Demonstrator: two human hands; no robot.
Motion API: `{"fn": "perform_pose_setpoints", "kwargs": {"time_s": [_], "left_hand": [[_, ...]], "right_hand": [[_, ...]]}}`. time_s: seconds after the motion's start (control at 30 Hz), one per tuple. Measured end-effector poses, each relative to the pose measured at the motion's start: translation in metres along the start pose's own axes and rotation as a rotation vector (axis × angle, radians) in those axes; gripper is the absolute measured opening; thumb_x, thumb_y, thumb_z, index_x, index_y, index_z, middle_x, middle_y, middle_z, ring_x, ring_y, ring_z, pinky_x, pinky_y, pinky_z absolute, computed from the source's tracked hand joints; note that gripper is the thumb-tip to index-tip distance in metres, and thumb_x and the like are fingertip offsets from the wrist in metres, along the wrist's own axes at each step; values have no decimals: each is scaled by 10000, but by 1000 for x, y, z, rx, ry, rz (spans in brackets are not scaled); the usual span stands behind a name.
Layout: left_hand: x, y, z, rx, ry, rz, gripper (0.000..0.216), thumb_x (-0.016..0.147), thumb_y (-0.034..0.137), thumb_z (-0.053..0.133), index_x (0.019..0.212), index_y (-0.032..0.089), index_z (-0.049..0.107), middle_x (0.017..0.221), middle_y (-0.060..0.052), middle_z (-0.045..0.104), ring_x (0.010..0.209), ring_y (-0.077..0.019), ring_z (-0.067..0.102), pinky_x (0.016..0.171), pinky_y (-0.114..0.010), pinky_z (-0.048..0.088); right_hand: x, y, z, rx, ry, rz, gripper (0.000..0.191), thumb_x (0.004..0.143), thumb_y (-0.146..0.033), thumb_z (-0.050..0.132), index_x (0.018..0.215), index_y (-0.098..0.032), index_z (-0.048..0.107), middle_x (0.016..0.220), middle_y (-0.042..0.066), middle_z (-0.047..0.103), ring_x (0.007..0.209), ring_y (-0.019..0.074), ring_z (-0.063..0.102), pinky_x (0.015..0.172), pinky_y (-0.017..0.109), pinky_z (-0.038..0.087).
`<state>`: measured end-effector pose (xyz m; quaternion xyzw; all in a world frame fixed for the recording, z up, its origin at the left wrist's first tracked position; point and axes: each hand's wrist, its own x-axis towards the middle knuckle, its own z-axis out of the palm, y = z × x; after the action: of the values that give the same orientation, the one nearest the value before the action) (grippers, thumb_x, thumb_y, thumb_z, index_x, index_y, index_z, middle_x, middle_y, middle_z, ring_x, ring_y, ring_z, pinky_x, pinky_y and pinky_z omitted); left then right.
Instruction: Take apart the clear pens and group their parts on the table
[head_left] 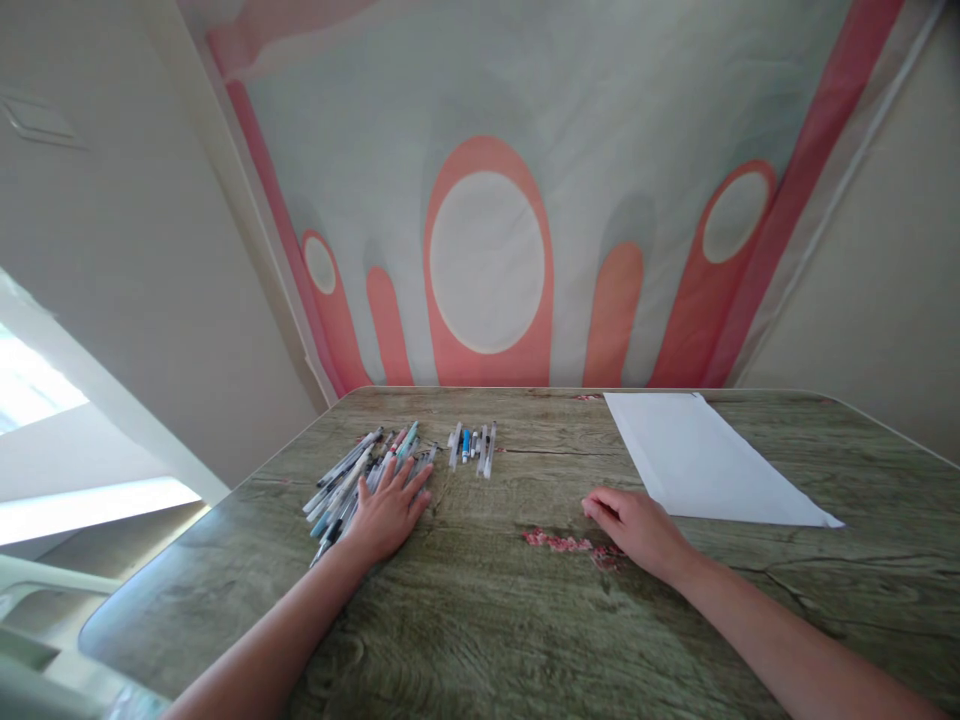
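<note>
My left hand (pixel 390 508) lies with fingers spread over the right side of a loose pile of pens (pixel 346 484). The pens are mostly clear, white and black, with a few teal and red ones, and the hand hides some of them. Beyond its fingertips, to the right, a short row of pens and caps (pixel 474 446) lies on the table, a blue piece among them. My right hand (pixel 636 528) rests closed, fingers curled in, over the wood-grain table (pixel 480 620). No object shows in it. The nearest thing to it is a white sheet of paper (pixel 705 460).
A pink flower print (pixel 559 541) marks the tabletop between my hands. Behind the table's far edge hangs a grey and pink backdrop (pixel 585 120) with arches and white ovals. A pale green chair (pixel 45 640) stands at the lower left, by a bright opening.
</note>
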<state>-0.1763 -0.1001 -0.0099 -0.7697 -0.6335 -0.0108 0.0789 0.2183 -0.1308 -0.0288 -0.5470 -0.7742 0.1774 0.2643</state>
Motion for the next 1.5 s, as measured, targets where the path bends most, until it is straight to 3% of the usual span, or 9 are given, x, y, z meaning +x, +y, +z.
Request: {"fn": "perform_pose_setpoints", "kwargs": {"time_s": [0.3,0.8,1.2,1.5], "left_hand": [[11,-28,2,-45,-7,27,499,934,534,186,1423,432,185,1515,26,213,1402,-309,77,1009,-686,114],[50,-56,14,-57,-21,37,502,926,549,193,1415,437,202,1515,23,217,1396,-325,90,980,-717,114],[84,-73,20,-50,-4,-37,499,921,534,225,1406,420,252,1508,9,243,1393,-315,98,997,-692,93],[97,-88,20,-60,-19,-46,504,919,528,240,1408,408,259,1507,-4,249,1390,-317,108,988,-696,110]], "right_hand": [[-1,2,2,-6,-1,7,326,917,-447,379,792,-251,607,705,-19,647,657,164,584,612,259,361],[0,0,1,-9,-7,28,332,909,-456,376,786,-253,608,709,-20,649,666,167,584,609,262,361],[0,0,1,-12,-12,29,343,908,-459,367,792,-247,611,708,-10,648,666,169,585,618,271,375],[0,0,2,-6,-16,32,352,907,-474,360,800,-251,609,726,-12,652,684,175,590,624,272,370]]}}
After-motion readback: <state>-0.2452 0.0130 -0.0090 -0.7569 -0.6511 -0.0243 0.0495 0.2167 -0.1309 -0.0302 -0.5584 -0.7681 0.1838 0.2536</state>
